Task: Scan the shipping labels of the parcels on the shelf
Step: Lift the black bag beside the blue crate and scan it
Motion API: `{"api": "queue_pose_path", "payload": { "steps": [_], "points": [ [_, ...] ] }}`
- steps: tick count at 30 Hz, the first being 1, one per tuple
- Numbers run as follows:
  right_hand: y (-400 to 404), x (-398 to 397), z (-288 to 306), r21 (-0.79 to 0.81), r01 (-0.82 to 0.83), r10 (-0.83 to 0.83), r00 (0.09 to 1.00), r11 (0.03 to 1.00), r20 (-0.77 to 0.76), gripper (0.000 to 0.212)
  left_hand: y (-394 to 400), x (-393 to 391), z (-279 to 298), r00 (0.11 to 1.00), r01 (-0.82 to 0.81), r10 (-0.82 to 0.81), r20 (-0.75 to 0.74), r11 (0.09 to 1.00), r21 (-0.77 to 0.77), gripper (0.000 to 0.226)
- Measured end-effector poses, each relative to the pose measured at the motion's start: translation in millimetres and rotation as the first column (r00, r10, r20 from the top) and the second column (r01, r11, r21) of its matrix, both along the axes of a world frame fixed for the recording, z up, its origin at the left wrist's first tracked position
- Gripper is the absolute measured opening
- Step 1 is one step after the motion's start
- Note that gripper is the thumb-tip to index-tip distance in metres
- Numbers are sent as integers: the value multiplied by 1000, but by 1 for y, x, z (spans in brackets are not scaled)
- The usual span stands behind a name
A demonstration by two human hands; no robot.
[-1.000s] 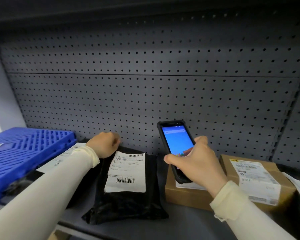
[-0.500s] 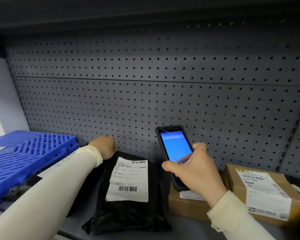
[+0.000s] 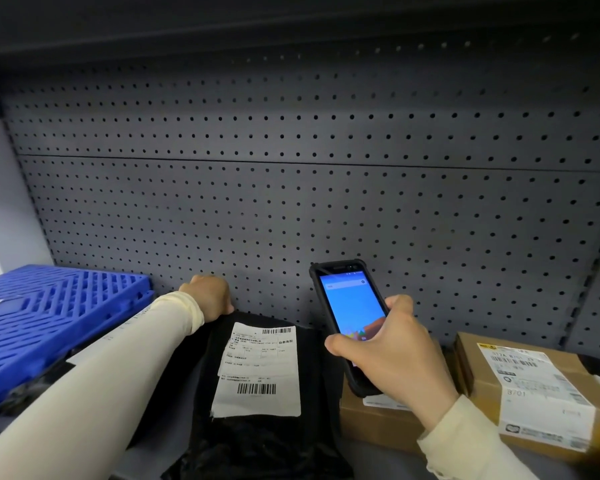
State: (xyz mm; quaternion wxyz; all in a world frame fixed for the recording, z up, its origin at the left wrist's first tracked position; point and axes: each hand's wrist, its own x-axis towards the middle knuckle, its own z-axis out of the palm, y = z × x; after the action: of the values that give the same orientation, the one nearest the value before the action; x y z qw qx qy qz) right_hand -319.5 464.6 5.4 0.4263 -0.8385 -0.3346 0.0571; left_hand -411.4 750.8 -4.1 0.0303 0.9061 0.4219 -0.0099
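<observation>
A black plastic parcel (image 3: 257, 441) lies on the shelf in front of me, its white shipping label (image 3: 258, 370) with two barcodes facing up. My left hand (image 3: 208, 297) grips the parcel's far left corner by the back wall. My right hand (image 3: 392, 355) holds a black handheld scanner (image 3: 349, 313) upright, its blue screen lit and facing me, just right of the label. A flat cardboard box (image 3: 378, 422) sits under the scanner. A second cardboard box (image 3: 530, 393) with a white label stands at the right.
A blue plastic crate (image 3: 49, 323) fills the left side, with another labelled parcel (image 3: 94, 348) partly under my left sleeve. The grey pegboard back wall (image 3: 326, 202) closes the shelf behind. The upper shelf's dark underside hangs overhead.
The view has tilted up, so hands and parcels sit lower in frame. My left hand stays on the black parcel's corner and my right hand keeps the scanner raised beside the label.
</observation>
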Motion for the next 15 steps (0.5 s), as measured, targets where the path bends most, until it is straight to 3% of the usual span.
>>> {"api": "queue_pose_path", "payload": {
  "steps": [5, 8, 10, 12, 15],
  "points": [
    [1, 0, -3, -22, -28, 28, 1000, 999, -14, 63, -12, -1, 7, 944, 55, -11, 329, 991, -125, 15],
    [1, 1, -3, -11, -45, 44, 998, 999, -40, 64, -23, -3, 11, 855, 47, 54, 515, 982, -182, 19],
    [2, 0, -3, 0, -50, 50, 997, 999, -52, 64, -25, -5, 10, 759, 47, 174, 627, 947, -319, 17],
    [3, -1, -4, 5, -63, 63, 996, 998, -62, 65, -26, -10, 9, 649, 90, 362, 669, 837, -540, 14],
    [2, -2, -6, 8, -81, 81, 994, 997, -79, 64, -33, -18, 5, 576, 240, 554, 601, 588, -772, 28]
  ]
}}
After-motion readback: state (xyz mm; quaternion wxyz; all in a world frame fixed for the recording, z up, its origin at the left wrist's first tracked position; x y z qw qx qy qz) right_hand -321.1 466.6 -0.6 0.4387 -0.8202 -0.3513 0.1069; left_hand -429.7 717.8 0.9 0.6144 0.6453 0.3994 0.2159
